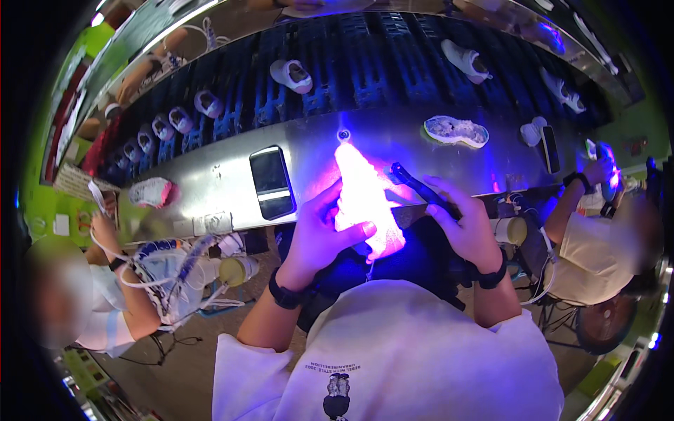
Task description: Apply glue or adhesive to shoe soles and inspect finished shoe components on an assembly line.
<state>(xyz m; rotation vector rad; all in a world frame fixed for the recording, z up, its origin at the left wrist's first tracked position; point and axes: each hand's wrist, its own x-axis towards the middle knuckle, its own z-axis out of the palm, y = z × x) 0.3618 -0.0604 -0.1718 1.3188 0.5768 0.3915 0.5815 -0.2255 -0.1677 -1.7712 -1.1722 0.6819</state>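
Note:
My left hand [312,238] is closed around a shoe sole [365,200], its thumb lying across the lit face. The sole is upright over the table's near edge and glows white and pink, too bright for its surface detail to show. To its right, a slim black torch [420,188] is gripped in my right hand [465,228], and its front end points toward the sole. Purple-blue light spreads over both hands and the metal table [210,168].
A dark-screened phone [272,182] lies left of my hands. Another sole [455,131] rests right of them. Beyond, a dark slatted conveyor carries several shoes [291,75]. A pink-edged sole [151,192] lies far left. Co-workers sit on both sides, near white hoses [186,270].

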